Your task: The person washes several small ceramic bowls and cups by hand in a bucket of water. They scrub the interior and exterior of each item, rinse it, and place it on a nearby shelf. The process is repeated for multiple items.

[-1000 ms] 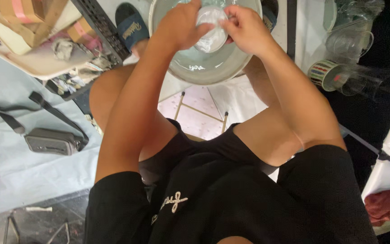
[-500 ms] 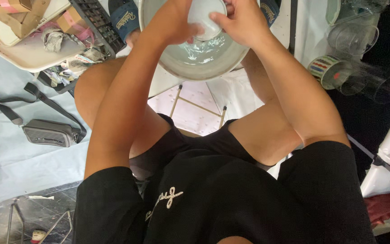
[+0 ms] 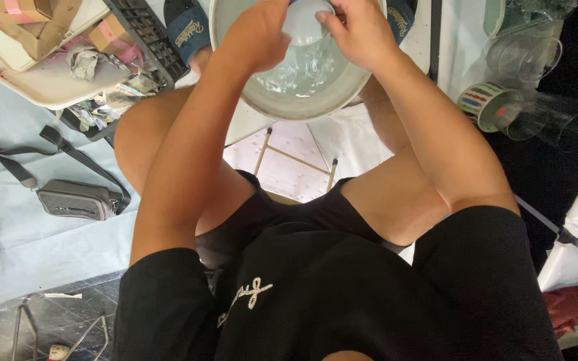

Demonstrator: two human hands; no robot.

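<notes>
A large pale basin [image 3: 316, 105] with water in it sits on the floor between my knees at the top of the view. Over the water I hold a small white bowl [image 3: 304, 23]. My left hand [image 3: 257, 35] grips its left side. My right hand [image 3: 354, 29] grips its right side and rim. The top of the bowl is cut off by the frame edge. Water ripples below the bowl.
A striped mug [image 3: 484, 105] and clear glasses [image 3: 524, 59] lie at the right. A black crate [image 3: 143, 32], a white tray [image 3: 41, 81] and cardboard boxes are at upper left. A grey strap bag [image 3: 75, 199] lies on pale sheeting. Blue slippers [image 3: 187, 29] flank the basin.
Both hands have lifted the white bowl a little higher and further up the frame. The water beneath it now ripples more.
</notes>
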